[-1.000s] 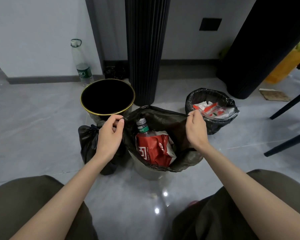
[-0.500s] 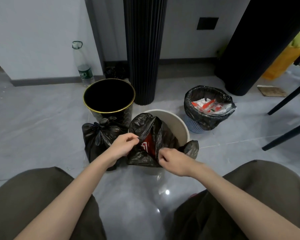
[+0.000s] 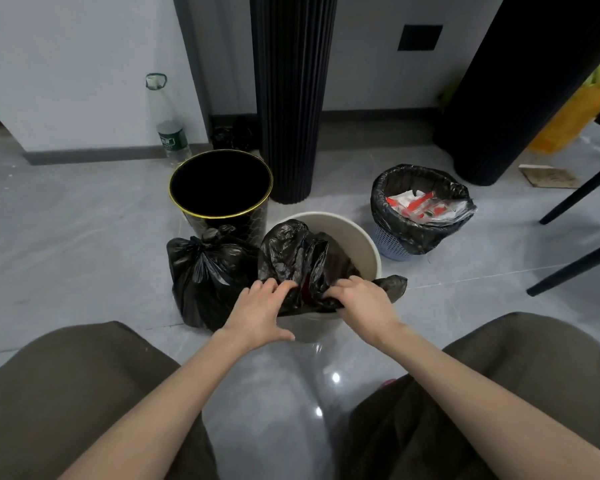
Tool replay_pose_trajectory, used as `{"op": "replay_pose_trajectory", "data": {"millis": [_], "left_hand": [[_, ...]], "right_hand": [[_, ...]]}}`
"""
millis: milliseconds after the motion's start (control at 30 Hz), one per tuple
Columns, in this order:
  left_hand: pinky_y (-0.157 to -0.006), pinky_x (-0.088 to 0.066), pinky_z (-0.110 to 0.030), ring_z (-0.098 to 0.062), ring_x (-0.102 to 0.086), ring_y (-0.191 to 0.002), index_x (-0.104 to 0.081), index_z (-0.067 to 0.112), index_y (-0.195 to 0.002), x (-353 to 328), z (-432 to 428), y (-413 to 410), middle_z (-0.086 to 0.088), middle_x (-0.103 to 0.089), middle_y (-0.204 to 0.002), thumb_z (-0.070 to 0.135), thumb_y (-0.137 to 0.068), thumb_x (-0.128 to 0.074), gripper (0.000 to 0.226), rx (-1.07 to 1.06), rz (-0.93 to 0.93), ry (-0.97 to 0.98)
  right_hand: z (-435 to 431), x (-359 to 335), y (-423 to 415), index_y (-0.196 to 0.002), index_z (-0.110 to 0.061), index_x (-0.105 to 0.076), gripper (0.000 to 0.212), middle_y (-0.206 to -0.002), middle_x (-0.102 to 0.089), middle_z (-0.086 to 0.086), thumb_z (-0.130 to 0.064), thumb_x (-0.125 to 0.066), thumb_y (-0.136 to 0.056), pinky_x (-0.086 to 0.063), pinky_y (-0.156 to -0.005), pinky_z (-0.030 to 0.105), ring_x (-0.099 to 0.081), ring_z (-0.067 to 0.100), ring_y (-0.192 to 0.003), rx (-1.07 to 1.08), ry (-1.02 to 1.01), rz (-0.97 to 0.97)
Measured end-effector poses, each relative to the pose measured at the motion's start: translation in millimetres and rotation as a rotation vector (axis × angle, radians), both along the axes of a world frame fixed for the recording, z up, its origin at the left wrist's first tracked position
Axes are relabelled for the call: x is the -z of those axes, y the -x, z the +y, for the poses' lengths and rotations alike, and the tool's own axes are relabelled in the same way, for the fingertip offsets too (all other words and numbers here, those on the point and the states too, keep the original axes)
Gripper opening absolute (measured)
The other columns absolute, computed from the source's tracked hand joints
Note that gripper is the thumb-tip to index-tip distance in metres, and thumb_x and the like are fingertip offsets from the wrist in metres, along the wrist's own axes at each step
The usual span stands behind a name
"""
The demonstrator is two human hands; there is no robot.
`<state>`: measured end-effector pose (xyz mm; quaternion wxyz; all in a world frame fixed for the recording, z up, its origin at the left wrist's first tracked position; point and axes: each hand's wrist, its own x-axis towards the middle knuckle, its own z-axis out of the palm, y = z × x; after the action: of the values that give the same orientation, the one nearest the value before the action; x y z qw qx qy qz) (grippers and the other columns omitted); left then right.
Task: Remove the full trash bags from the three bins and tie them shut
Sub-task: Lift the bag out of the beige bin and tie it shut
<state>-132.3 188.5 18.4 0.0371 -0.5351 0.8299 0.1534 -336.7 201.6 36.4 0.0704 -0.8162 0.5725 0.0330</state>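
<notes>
A cream round bin [image 3: 361, 244] stands on the floor in front of me with a black trash bag [image 3: 288, 251] bunched inside it; red packaging shows through a gap. My left hand [image 3: 258, 311] has its fingers on the bag's near left edge, thumb spread out. My right hand [image 3: 361, 299] grips the bag's near right edge with curled fingers. A tied black bag [image 3: 205, 275] sits on the floor to the left. Behind it stands an empty black bin with a gold rim [image 3: 220, 183]. At the right is a small blue mesh bin [image 3: 392, 242] whose black liner [image 3: 413, 233] holds red and white wrappers.
A ribbed black column [image 3: 291, 98] rises behind the bins, and a wide dark column [image 3: 520, 91] stands at the right. A clear plastic bottle [image 3: 167, 123] stands by the wall. Black chair legs [image 3: 579, 192] cross the right edge. My knees frame the bottom.
The bag's wide-open mouth has been gathered toward me and collapsed into the cream bin. Both hands came down from the far rim to the near edge.
</notes>
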Motion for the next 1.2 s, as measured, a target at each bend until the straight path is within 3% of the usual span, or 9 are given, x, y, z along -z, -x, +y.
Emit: {"op": "replay_pose_trajectory", "data": {"millis": [167,367,500,600,733,833,1000,1067,1200], "left_hand": [[-0.088,-0.047,-0.031,-0.017,-0.059,-0.1,-0.066,0.028,-0.108,3,-5,5,0.004,-0.064,-0.104,0.023,-0.085,-0.062,0.025,-0.205,0.346,-0.03],[-0.088,-0.047,-0.027,-0.012,-0.06,-0.09,-0.075,0.024,-0.095,-7,-3,12,0.005,-0.066,-0.095,0.007,-0.082,-0.062,0.025,-0.257,0.558,-0.092],[-0.087,-0.049,-0.028,-0.01,-0.062,-0.089,-0.076,0.026,-0.095,-7,-3,11,0.006,-0.067,-0.094,0.01,-0.082,-0.066,0.023,-0.266,0.632,-0.064],[-0.086,-0.05,-0.03,-0.007,-0.063,-0.087,-0.076,0.027,-0.093,-9,-5,8,0.008,-0.068,-0.091,0.009,-0.08,-0.068,0.024,-0.274,0.688,-0.043],[-0.087,-0.048,-0.035,-0.007,-0.058,-0.09,-0.072,0.032,-0.089,-15,-9,6,0.013,-0.065,-0.092,0.017,-0.075,-0.073,0.02,-0.324,0.69,0.093],[-0.098,-0.042,-0.039,-0.017,-0.046,-0.112,-0.058,0.03,-0.111,-16,-15,2,0.004,-0.053,-0.116,0.035,-0.068,-0.08,0.049,-0.491,0.654,0.147],[-0.109,-0.033,-0.042,-0.029,-0.032,-0.13,-0.024,0.04,-0.142,6,-15,-5,-0.012,-0.032,-0.137,0.043,-0.059,-0.085,0.104,-0.563,0.657,-0.23],[-0.109,-0.031,-0.04,-0.028,-0.03,-0.135,-0.013,0.045,-0.145,19,-11,-3,-0.012,-0.03,-0.144,0.052,-0.055,-0.084,0.114,-0.523,0.633,-0.346],[-0.108,-0.038,-0.039,-0.016,-0.041,-0.133,-0.01,0.048,-0.144,34,-9,9,0.001,-0.043,-0.143,0.061,-0.058,-0.075,0.109,-0.525,0.722,-0.302]], "right_hand": [[2,-12,-10,-0.132,-0.024,-0.036,0.039,-0.101,-0.065,0.004,-0.017,-0.046,-0.094,-0.046,-0.071,0.039,-0.06,0.032,-0.095,0.034,0.0,-0.139],[-12,-12,-19,-0.144,-0.047,-0.019,0.074,-0.101,-0.065,0.001,-0.006,-0.045,-0.088,-0.044,-0.065,0.035,-0.06,0.029,-0.087,0.033,-0.077,-0.25],[-21,4,-24,-0.138,-0.043,-0.038,0.059,-0.119,-0.064,0.002,-0.011,-0.048,-0.089,-0.049,-0.078,0.037,-0.06,0.03,-0.106,0.036,-0.179,-0.197],[-24,9,-27,-0.12,-0.035,-0.058,0.039,-0.113,-0.067,0.004,-0.016,-0.052,-0.087,-0.051,-0.082,0.039,-0.06,0.03,-0.106,0.076,-0.163,-0.17],[-28,2,-20,-0.11,-0.027,-0.069,0.04,-0.107,-0.071,0.004,-0.006,-0.052,-0.081,-0.05,-0.083,0.037,-0.061,0.028,-0.103,0.16,-0.017,-0.234],[-31,-4,-10,-0.109,-0.024,-0.071,0.043,-0.101,-0.07,0.007,-0.001,-0.053,-0.078,-0.049,-0.081,0.036,-0.061,0.03,-0.099,0.202,0.032,-0.304],[-33,-9,-11,-0.098,-0.019,-0.074,0.04,-0.084,-0.065,0.009,0.005,-0.052,-0.074,-0.044,-0.071,0.035,-0.059,0.032,-0.087,0.252,0.082,-0.425],[-34,-14,-11,-0.097,-0.016,-0.075,0.04,-0.085,-0.068,0.01,0.009,-0.053,-0.075,-0.047,-0.076,0.034,-0.061,0.029,-0.087,0.293,0.11,-0.534],[-42,-18,-8,-0.102,-0.015,-0.075,0.037,-0.096,-0.075,0.003,0.007,-0.054,-0.081,-0.05,-0.091,0.029,-0.067,0.017,-0.095,0.449,0.098,-0.768]]}}
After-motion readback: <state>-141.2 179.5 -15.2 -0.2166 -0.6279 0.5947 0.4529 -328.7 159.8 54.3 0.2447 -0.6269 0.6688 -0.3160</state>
